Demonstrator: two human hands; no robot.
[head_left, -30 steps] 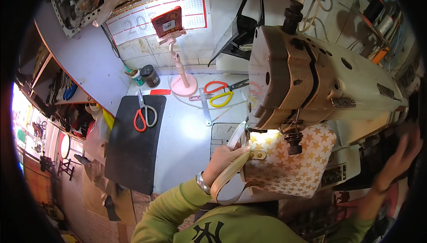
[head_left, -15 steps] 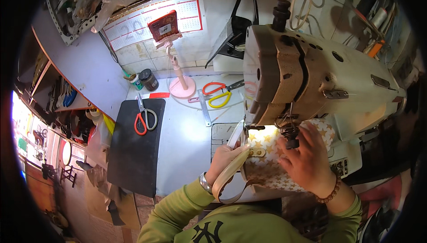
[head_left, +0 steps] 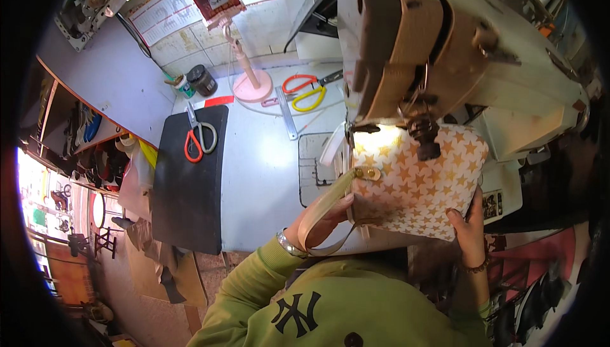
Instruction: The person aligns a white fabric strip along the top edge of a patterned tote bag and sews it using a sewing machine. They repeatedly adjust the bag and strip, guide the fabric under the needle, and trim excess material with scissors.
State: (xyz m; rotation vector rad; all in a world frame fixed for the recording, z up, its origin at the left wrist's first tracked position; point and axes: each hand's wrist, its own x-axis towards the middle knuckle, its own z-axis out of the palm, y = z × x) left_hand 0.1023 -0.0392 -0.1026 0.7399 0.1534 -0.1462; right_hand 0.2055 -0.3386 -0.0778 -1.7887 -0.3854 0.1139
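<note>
A white bag with gold stars lies under the head of an industrial sewing machine, whose lamp lights its far left corner. A pale gold strap, fixed by a riveted tab, loops off the bag's left side. My left hand is closed at that left edge, behind the strap, its thumb against the bag. With the thumb on top and the fingers hidden beneath, my right hand grips the near right corner. A dark presser screw hangs over the bag.
Scissors with red and grey handles lie on a black mat at the left. Farther back are red-and-yellow-handled shears, a metal ruler, a pink stand and a dark jar.
My right hand has left the presser screw and come down to the bag's near right corner, uncovering the star print. My left hand stays by the strap. The whole view has shifted.
</note>
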